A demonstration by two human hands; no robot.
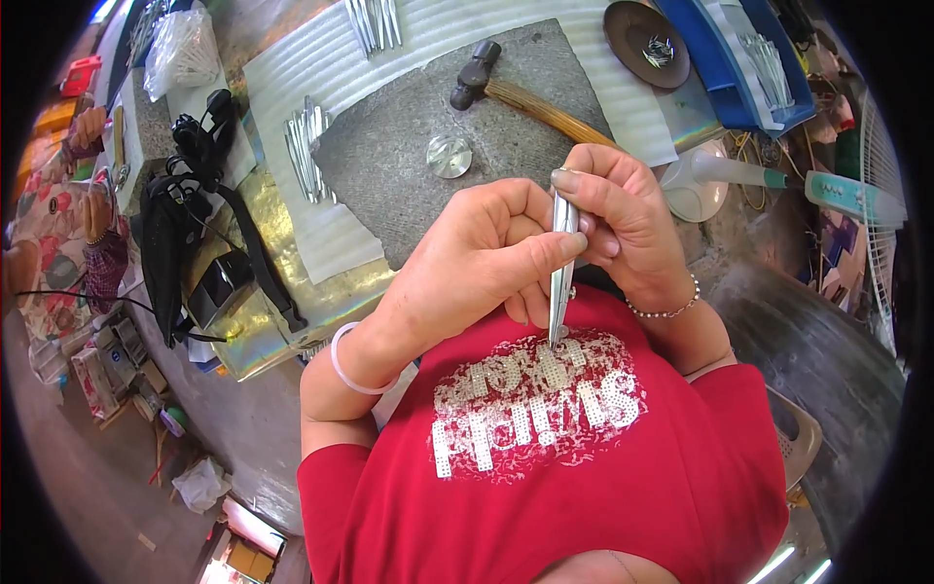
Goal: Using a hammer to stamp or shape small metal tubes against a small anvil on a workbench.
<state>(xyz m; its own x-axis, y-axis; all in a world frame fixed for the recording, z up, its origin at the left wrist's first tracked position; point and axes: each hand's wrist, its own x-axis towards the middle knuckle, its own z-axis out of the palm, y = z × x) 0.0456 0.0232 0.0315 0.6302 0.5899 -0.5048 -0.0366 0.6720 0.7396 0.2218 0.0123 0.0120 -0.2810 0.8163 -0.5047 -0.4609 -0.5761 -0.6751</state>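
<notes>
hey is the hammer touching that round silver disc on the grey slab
Apart. The head view shows bare grey slab between the hammer and the silver disc.

Head view: worn on the person's head, the left camera of a side-by-side pair, upright and unmirrored.
Facing: steeply down past the chest, the red shirt (545, 506) filling 5 to 6 o'clock.
Hands (496, 243): near the lens, just off centre toward 1 o'clock.
Counter (341, 302): beyond the hands, from 9 round to 1 o'clock.
Fisheye rim: wide reach, black at the corners, taking in floor (97, 477) at 8 o'clock and a bowed fan guard (879, 273) at 3 o'clock.
</notes>
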